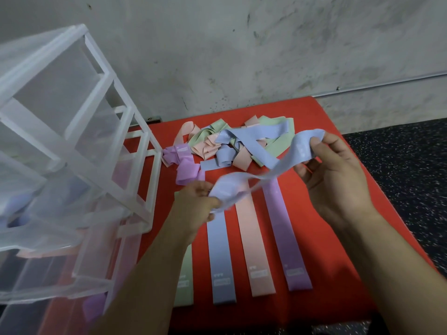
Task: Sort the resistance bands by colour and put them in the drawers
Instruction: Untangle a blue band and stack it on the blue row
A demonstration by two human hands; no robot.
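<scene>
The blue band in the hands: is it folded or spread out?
Spread out, not folded. The blue band runs loosely twisted from the left hand to the right hand, each gripping one end.

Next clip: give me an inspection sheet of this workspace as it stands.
Surface: red mat on a dark speckled floor.
Job's things: held band stretched between both hands; mixed pile of bands at the back; green band, blue band, pink band and purple band flat in a row; drawers at left, bands showing through.
Clutter: nothing seen.
Grippers: left hand and right hand each grip an end of the held band.
Cables: thin line along the wall's foot, cable or pipe, cannot tell.
Surroundings: grey stained wall.
</scene>
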